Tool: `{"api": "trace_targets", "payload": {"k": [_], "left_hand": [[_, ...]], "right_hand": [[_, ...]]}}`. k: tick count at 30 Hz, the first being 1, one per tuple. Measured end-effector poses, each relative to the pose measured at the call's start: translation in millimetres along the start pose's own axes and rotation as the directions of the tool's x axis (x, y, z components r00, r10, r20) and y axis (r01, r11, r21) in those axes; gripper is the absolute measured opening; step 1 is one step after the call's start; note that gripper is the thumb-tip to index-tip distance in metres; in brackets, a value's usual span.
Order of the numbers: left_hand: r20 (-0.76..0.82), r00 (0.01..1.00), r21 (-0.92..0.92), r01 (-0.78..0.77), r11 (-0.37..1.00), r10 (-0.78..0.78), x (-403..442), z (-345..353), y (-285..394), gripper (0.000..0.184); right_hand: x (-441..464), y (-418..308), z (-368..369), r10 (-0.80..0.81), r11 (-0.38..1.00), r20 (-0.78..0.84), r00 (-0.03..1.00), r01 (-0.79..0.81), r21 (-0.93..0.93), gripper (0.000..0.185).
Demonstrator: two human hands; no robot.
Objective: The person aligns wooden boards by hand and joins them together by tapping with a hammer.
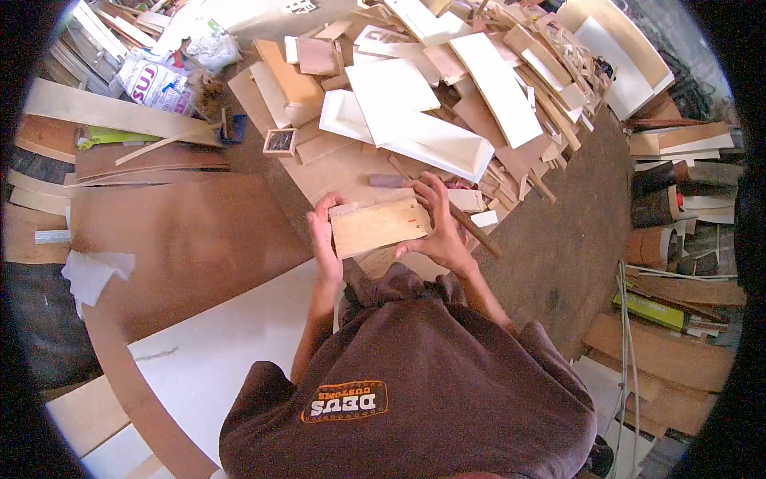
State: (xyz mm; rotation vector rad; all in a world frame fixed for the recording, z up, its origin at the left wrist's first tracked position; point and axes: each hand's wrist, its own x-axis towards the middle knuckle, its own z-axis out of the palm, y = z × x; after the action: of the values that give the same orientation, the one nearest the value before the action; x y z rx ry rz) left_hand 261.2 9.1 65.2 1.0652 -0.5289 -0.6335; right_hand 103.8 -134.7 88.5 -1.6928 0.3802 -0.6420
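Between my two hands I hold a small light wooden box or block (379,227), with a red mark and dark dots near its right end. My left hand (325,231) grips its left end, thumb along the side. Around the right end curl the fingers of my right hand (439,227). Just beyond it lies a grey-purple cylinder (386,181) on the work surface. A brown wooden stick (475,230) slants down past my right hand. Whether the held piece is hollow cannot be made out.
A heap of offcuts with white boards (423,132) covers the surface ahead. A small open box (280,142) with dark contents sits at its left edge. Large brown (183,239) and white sheets (231,351) lie to the left. More wood strips (678,295) are stacked at right.
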Motion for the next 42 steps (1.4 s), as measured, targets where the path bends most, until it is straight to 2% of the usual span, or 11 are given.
{"api": "trace_targets", "payload": {"k": [3, 5, 6, 10, 12, 15, 17, 19, 21, 26, 42], "left_hand": [[-0.087, 0.995, 0.294, 0.074, 0.953, -0.051, 12, 3, 6, 0.055], [-0.105, 0.994, 0.447, 0.062, 0.892, -0.016, 21, 10, 7, 0.052], [-0.111, 0.994, 0.586, 0.043, 0.809, 0.027, 23, 15, 8, 0.048], [-0.151, 0.986, 0.568, 0.027, 0.822, 0.071, 28, 39, 7, 0.048], [-0.149, 0.987, 0.486, 0.016, 0.874, 0.065, 30, 46, 2, 0.052], [-0.123, 0.986, 0.553, -0.029, 0.832, 0.116, 40, 51, -3, 0.053], [-0.136, 0.985, 0.530, -0.020, 0.848, 0.108, 47, 48, -6, 0.054], [-0.158, 0.983, 0.512, -0.002, 0.859, 0.097, 50, 45, -5, 0.055], [-0.172, 0.980, 0.545, 0.010, 0.838, 0.101, 49, 44, -3, 0.057], [-0.267, 0.960, 0.525, 0.074, 0.848, 0.082, 56, 48, -6, 0.057], [-0.227, 0.963, 0.541, 0.000, 0.841, 0.145, 60, 47, -10, 0.064]], "right_hand": [[-1, 5, 4, 0.000, 0.997, -0.006, 1.000, -0.001, -0.073, 0.133], [3, 1, 7, 0.058, 0.995, -0.067, 0.996, -0.053, 0.083, 0.135], [4, -1, 5, -0.038, 0.999, -0.042, 0.998, 0.038, -0.011, 0.122], [16, 8, -7, 0.129, 0.975, -0.183, 0.975, -0.091, 0.201, 0.091], [24, 16, -15, 0.459, 0.794, -0.279, 0.844, -0.247, 0.556, 0.062], [37, 13, -11, 0.526, 0.774, -0.373, 0.764, -0.247, 0.584, 0.048], [44, 11, -8, 0.559, 0.773, -0.404, 0.724, -0.278, 0.571, 0.046], [51, 30, -5, 0.410, 0.901, -0.453, 0.792, -0.275, 0.335, 0.055], [51, 35, 1, 0.426, 0.896, -0.457, 0.781, -0.294, 0.334, 0.056], [55, 41, -2, 0.191, 0.968, -0.529, 0.827, -0.247, -0.037, 0.046], [59, 54, 2, 0.146, 0.978, -0.632, 0.761, -0.206, -0.022, 0.041]]}}
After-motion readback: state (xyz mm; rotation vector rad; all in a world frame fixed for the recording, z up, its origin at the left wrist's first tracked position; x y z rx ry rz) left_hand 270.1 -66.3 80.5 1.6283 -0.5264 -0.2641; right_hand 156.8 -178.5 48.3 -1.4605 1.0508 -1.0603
